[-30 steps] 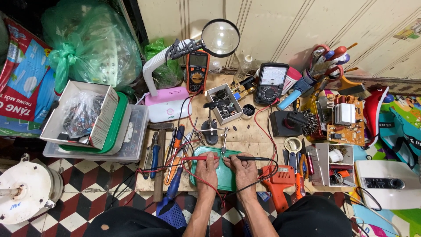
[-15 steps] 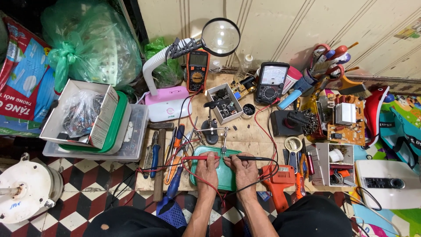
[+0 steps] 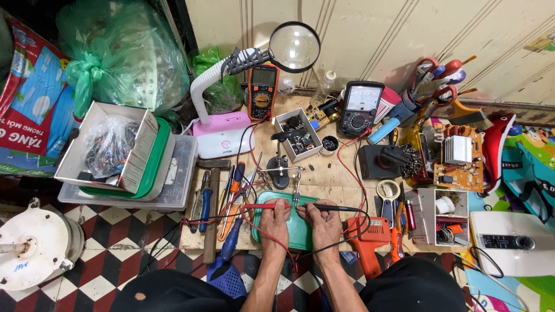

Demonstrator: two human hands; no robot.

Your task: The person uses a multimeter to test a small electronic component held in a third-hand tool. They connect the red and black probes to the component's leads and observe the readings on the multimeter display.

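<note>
While hands [image 3: 300, 218] pinch probes, tray [image 3: 298, 238] beneath

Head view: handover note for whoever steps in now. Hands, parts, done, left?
Left hand: holds the red probe, tip pointing toward the clip stand.
Right hand: holds the black probe, tip meeting the red one at a small part in the stand's clip, above the green tray.
Meters: the orange digital meter and the analog meter stand at the back of the board; which one the leads feed cannot be told.
Done: both probes are on the part.
Left: the reading; neither display is legible from here.
</note>
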